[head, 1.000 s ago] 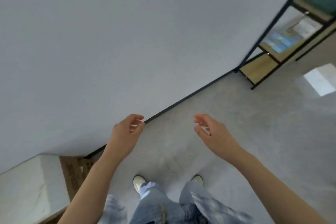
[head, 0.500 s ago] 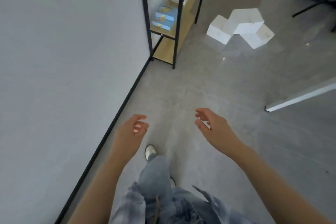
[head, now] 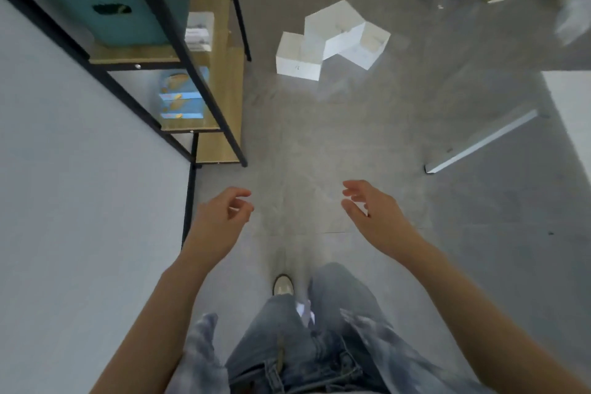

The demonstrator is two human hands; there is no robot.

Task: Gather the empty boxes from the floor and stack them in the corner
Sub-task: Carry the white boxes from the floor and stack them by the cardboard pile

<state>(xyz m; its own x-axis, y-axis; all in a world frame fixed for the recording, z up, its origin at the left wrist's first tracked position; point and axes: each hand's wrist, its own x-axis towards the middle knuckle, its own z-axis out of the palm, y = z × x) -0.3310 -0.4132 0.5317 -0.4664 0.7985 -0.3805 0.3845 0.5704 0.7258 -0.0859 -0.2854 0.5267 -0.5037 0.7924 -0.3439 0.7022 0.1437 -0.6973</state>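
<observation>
**Both hands free, white boxes ahead on the floor**

From my feed I see both hands held out in front of the body, holding nothing. The left hand (head: 224, 217) hangs with its fingers loosely curled and relaxed, thumb near the forefinger, nothing between them. The right hand (head: 371, 214) is spread a little wider, fingers slack and slightly bent, palm turned inward toward the left one. The two hands are well apart, above bare grey floor (head: 319, 144).

The white boxes (head: 329, 41) lie in a loose cluster on the floor far ahead of the hands, slightly right of centre. I count three, touching one another: one low at the left, one tilted on top in the middle, one leaning at the right. I cannot tell whether they are closed.

To the left stands a black-framed shelf unit (head: 208, 99) with wooden boards against the grey wall (head: 80, 201). A teal bin (head: 118, 6) sits on an upper board, and blue packets (head: 180, 99) are stacked on a lower one. A white table leg (head: 479, 144) slants down at the right. Below, I see jeans (head: 303, 336) and one pale shoe (head: 283, 285).
</observation>
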